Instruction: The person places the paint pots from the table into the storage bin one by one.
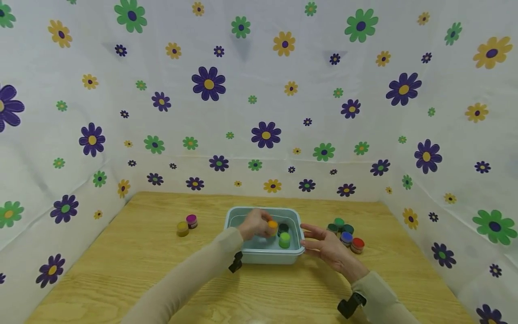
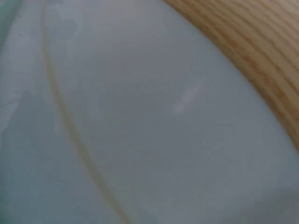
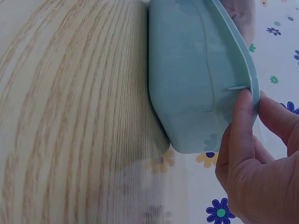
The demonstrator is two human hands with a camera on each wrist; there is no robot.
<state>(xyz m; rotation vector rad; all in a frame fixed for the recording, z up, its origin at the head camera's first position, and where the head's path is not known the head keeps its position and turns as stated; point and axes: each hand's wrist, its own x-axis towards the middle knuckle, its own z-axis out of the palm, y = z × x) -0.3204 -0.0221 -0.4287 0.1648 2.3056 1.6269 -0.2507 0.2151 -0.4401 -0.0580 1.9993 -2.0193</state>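
A light blue plastic tub (image 1: 267,257) sits on the wooden table. Inside it, my left hand (image 1: 256,223) pinches a small paint jar with an orange lid (image 1: 273,226). Close by in the tub are a dark green jar (image 1: 283,229) and a light green jar (image 1: 285,240). My right hand (image 1: 329,247) holds the tub's right rim; the right wrist view shows the thumb and fingers (image 3: 243,126) pinching that edge. Only the tub's pale wall (image 2: 140,112) and some table fill the left wrist view, so the left hand is hidden there.
Right of the tub stand several jars, among them a blue one (image 1: 346,238) and a red one (image 1: 357,245). To the left are a yellow jar (image 1: 182,229) and a magenta jar (image 1: 192,221). A flowered sheet (image 1: 243,117) hangs behind and beside the table (image 1: 267,292).
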